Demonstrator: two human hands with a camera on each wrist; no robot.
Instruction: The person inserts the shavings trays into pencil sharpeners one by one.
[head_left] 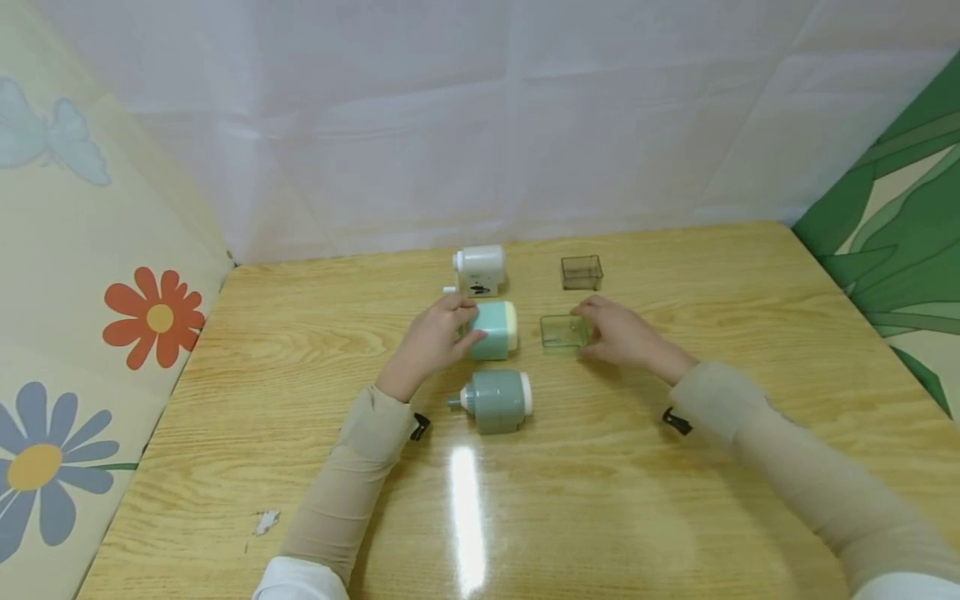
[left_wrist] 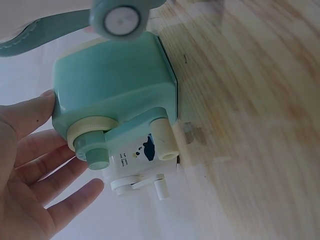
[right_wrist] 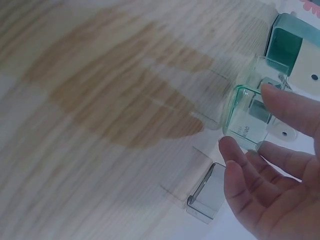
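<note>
My left hand (head_left: 437, 337) holds the teal pencil sharpener (head_left: 491, 331) at its crank end, and its thumb touches the body's edge in the left wrist view. That sharpener's cream collar and crank (left_wrist: 164, 140) show there too. With thumb and fingertips, my right hand (head_left: 618, 333) pinches a clear green shavings drawer (head_left: 562, 332), just right of the teal sharpener. In the right wrist view the thumb lies on one side of the drawer (right_wrist: 245, 117), the fingers on the other.
Behind the teal sharpener stands a white pencil sharpener (head_left: 482, 267) with a printed animal. A grey-green sharpener (head_left: 500, 402) lies nearer me. A smoky clear drawer (head_left: 581, 273) sits at the back right of the wooden table (head_left: 600, 517). A white cloth (head_left: 420, 150) hangs behind.
</note>
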